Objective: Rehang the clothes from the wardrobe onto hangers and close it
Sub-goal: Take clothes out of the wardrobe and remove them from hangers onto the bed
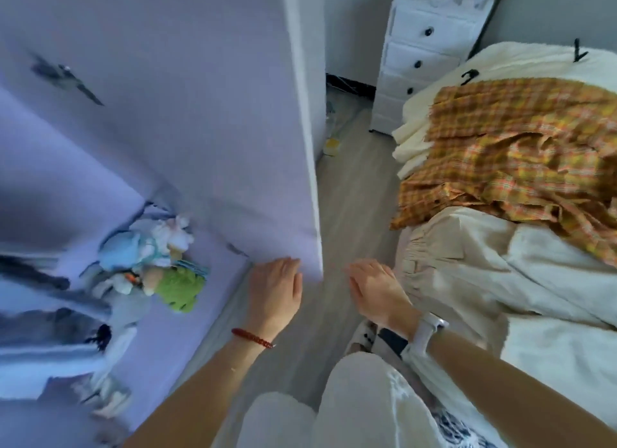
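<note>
Head view: your flat left hand (275, 289) presses the tall white wardrobe door (233, 147), edge upright; right hand (375, 290) hovers relaxed beside it.

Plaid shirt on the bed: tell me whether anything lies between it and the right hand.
Nothing visible blocks it. The right hand hangs open over the floor beside the bed; the plaid shirt lies uncovered on top of the cream garments, which the hand would pass over.

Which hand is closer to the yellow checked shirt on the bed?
The right hand. It hangs over the floor just beside the bed, below the yellow checked shirt. The left hand is farther away, with its fingers against the wardrobe door.
</note>
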